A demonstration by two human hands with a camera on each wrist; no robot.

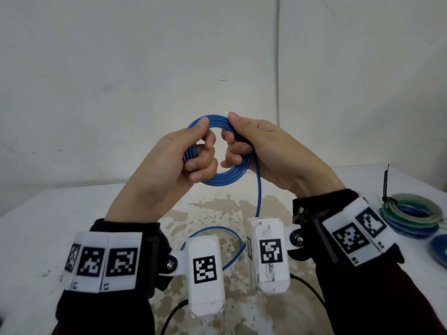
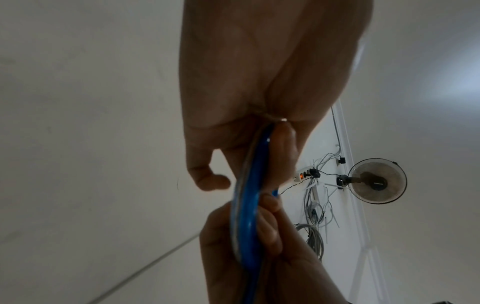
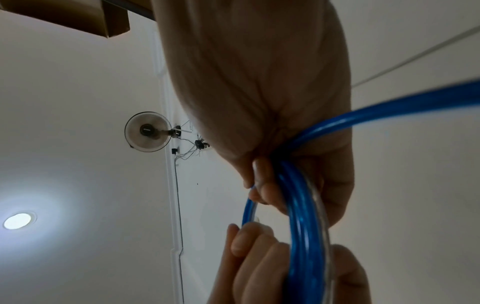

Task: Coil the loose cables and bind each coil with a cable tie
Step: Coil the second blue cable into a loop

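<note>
Our fingers (image 1: 205,151) on both sides are curled round the blue cable coil (image 1: 225,180), which we hold up in the air above the bench (image 1: 36,238). Our left hand (image 1: 174,163) grips the coil's left side, our right hand (image 1: 261,151) its right side, thumbs pressed on the top arc. A loose blue tail (image 1: 259,197) hangs from the right side down to the bench. At the bench's right edge lies a finished coil (image 1: 411,218) bound with a black cable tie (image 1: 386,187).
</note>
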